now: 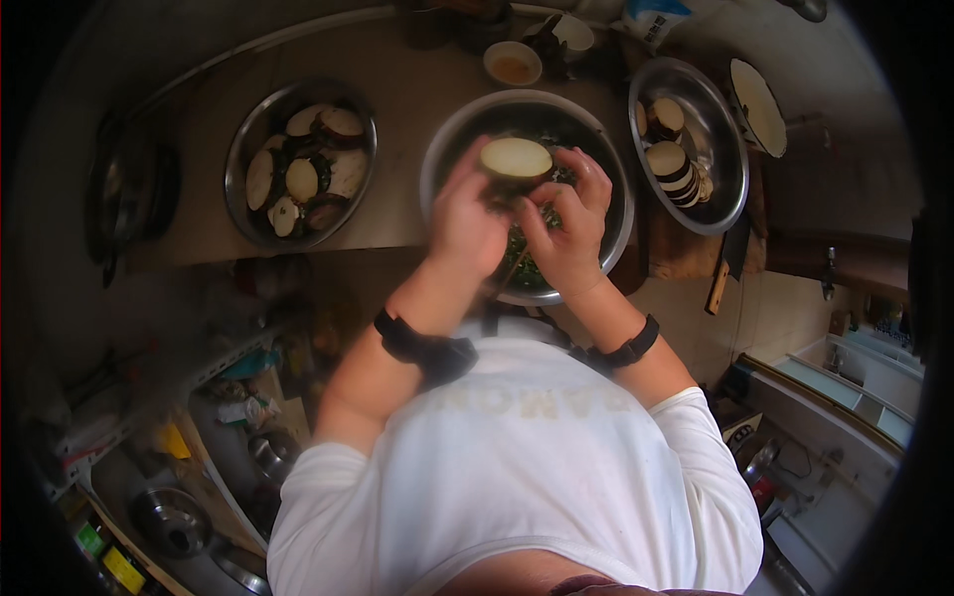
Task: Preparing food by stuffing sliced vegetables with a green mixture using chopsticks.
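Above a large metal bowl (620, 223), both of my hands are around an eggplant piece (516, 158) with a pale oval cut face turned up. My left hand (469, 216) holds it from the left side. On its right and lower side are the fingers of my right hand (570, 223), bent and close to its lower edge. The bowl contains a chopped green mixture (531, 268), and a thin stick, perhaps a chopstick, leans in it. My hands hide part of the mixture and the underside of the piece.
A metal basin (232, 212) at left holds several eggplant pieces. The right basin (738, 186) has stacked eggplant slices. Beside it, a wooden-handled knife (718, 287) overhangs the cutting board (674, 257). Behind the middle bowl are a small bowl of brownish contents (513, 65) and a white bowl (577, 36).
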